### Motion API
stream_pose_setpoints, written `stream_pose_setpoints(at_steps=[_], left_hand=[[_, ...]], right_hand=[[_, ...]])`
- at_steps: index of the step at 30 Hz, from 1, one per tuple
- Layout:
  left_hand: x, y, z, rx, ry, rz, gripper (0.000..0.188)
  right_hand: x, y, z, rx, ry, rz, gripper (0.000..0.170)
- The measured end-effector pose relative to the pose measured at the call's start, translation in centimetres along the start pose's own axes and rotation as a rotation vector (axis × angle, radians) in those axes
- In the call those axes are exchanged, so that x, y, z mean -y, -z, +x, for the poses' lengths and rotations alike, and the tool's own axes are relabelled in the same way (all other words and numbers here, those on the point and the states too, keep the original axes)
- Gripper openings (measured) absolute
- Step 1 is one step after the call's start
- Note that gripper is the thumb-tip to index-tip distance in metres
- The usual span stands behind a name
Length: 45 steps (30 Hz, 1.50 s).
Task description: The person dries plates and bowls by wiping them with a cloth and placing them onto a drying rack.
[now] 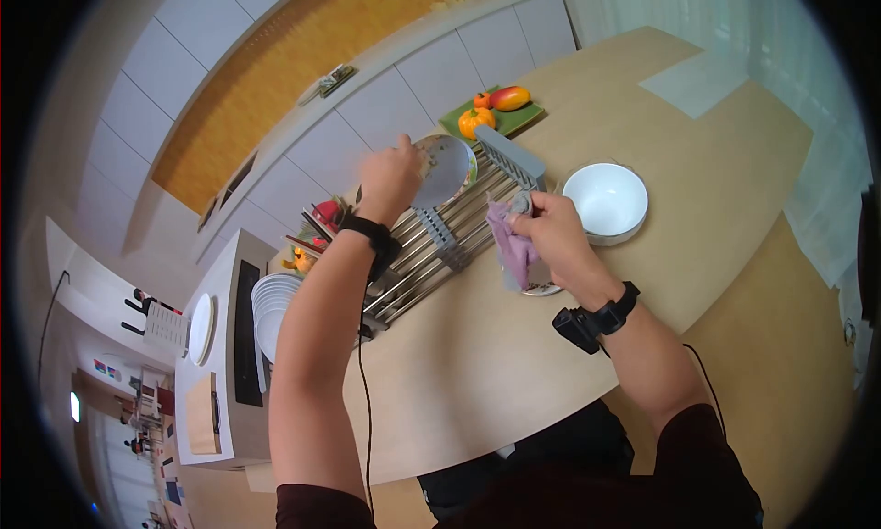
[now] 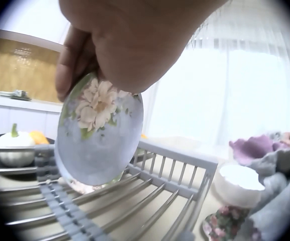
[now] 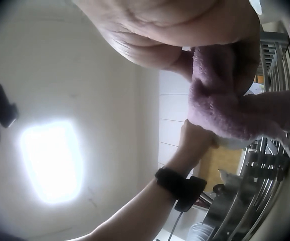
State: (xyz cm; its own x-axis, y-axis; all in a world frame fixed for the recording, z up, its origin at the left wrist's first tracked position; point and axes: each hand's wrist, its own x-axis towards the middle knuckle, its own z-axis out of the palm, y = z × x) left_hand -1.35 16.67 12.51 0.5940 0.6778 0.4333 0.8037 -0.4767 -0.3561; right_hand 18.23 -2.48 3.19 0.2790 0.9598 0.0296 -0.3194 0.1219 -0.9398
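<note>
My left hand [image 1: 390, 180] pinches a floral plate [image 1: 442, 173] by its upper edge. In the left wrist view the plate [image 2: 99, 135] stands nearly upright over the bars of a metal dish rack [image 2: 155, 201], its pink-flowered face showing. Behind its lower edge, part of another flowered rim shows. My right hand [image 1: 562, 240] grips a crumpled purple and grey cloth [image 1: 517, 249], which hangs down from the fingers. Below the cloth, part of a plate with a patterned rim [image 1: 543, 289] rests on the table. In the right wrist view the cloth [image 3: 220, 100] bunches under the palm.
A white bowl [image 1: 606, 200] sits right of my right hand. Beyond the rack, a green tray [image 1: 525, 119] bears orange and red produce. Left of the rack are stacked white plates [image 1: 271, 304] and a counter [image 1: 197, 410]. A thin cable [image 1: 365, 410] runs from my left wrist.
</note>
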Motion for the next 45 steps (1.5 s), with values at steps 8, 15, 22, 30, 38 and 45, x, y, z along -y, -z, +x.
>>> stream_pose_setpoints(at_steps=[8,15,22,30,38,45], left_hand=[[-1.1,-3.3,1.3,0.033,-0.047,0.006,0.015],[-1.1,-4.4,1.6,0.060,-0.047,0.015,0.014],[-0.5,-4.7,2.0,0.059,-0.067,0.042,0.017],[-0.3,-6.2,2.5,0.082,-0.005,0.053,0.014],[-0.3,-6.6,2.0,0.130,0.004,0.080,0.039],[-1.3,-5.0,0.4,-0.072,0.153,0.078,0.047]], right_hand=[[-0.8,-0.3,0.0,0.017,0.093,-0.104,0.009],[0.7,-0.3,-0.8,0.036,0.065,-0.123,0.009],[0.7,0.1,-0.5,0.003,0.066,-0.121,0.016],[0.1,0.4,0.0,-0.086,0.108,-0.043,0.012],[0.5,0.3,-0.1,-0.102,0.108,-0.044,0.013],[1.1,1.3,0.2,-0.185,0.242,-0.083,0.015]])
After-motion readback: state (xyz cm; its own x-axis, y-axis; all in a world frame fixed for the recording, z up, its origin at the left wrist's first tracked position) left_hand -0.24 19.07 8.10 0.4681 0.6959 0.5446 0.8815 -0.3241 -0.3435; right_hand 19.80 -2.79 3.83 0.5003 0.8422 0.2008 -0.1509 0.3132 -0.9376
